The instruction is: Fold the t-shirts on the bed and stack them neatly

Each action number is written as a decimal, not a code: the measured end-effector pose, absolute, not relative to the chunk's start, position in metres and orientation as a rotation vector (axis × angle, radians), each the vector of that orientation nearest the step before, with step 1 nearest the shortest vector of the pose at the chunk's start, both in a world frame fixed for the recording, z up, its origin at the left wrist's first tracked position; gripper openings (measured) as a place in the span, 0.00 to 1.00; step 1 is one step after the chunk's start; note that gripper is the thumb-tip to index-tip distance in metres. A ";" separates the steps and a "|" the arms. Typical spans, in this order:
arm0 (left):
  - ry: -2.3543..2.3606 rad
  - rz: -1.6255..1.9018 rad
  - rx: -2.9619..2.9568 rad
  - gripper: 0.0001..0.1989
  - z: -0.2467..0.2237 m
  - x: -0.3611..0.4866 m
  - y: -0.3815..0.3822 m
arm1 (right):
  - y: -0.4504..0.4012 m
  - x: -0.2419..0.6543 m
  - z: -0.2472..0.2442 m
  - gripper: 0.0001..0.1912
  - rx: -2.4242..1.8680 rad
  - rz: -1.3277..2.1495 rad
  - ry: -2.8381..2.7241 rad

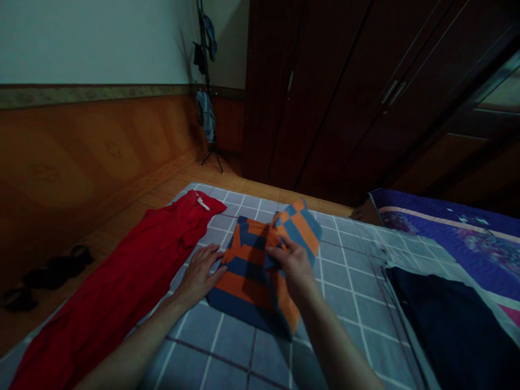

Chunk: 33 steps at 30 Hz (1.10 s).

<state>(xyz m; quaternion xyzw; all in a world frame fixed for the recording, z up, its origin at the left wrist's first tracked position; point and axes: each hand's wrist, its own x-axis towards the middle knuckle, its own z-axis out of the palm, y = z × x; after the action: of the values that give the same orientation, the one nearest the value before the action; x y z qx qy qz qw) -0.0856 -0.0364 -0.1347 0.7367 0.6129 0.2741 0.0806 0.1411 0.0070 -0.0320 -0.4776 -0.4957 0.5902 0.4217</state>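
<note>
An orange and dark blue striped shirt [247, 290] lies partly folded on a grey checked bed sheet [341, 287]. My left hand [203, 268] rests with its fingers spread at the shirt's left edge. With thumb and fingers pinched together, my right hand [291, 261] holds the right part of the shirt, which is lifted off the sheet and turned up. Some of the cloth under my right hand is hidden. To the left of my left hand stretches a long red garment [134, 271] with a white tag near its far end.
Folded dark navy clothing [450, 319] lies at the right. Beyond it is a purple patterned cover [430, 216]. A dark wooden wardrobe [325, 97] stands past the bed, beside a coat stand [206, 70]. Dark objects [51, 273] sit on the floor at left.
</note>
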 end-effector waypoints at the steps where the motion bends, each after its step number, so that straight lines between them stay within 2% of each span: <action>1: 1.827 0.819 2.206 0.15 -0.135 -0.086 -0.036 | 0.007 0.120 -0.039 0.15 -1.196 1.477 -1.311; 6: 1.804 0.810 2.207 0.14 -0.139 -0.089 -0.036 | -0.003 0.061 -0.075 0.14 -1.261 1.412 -1.538; 13: 1.814 0.825 2.174 0.15 -0.137 -0.087 -0.036 | -0.012 0.065 -0.071 0.23 -1.308 1.233 -1.782; 21: 1.775 0.855 2.131 0.17 -0.133 -0.087 -0.037 | -0.035 0.068 -0.082 0.25 -1.430 0.935 -2.201; 25: 1.753 0.993 2.018 0.13 -0.136 -0.088 -0.032 | -0.038 0.070 -0.081 0.23 -1.398 0.893 -2.236; 33: 1.789 1.124 1.683 0.19 -0.130 -0.084 -0.023 | -0.043 0.072 -0.078 0.20 -1.276 0.836 -2.393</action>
<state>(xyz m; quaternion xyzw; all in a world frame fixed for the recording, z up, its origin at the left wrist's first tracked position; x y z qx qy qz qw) -0.0844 -0.0235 -0.1299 0.6081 0.6462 0.4060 0.2187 0.0724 -0.0428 -0.0778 -0.4446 -0.8334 0.2911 0.1514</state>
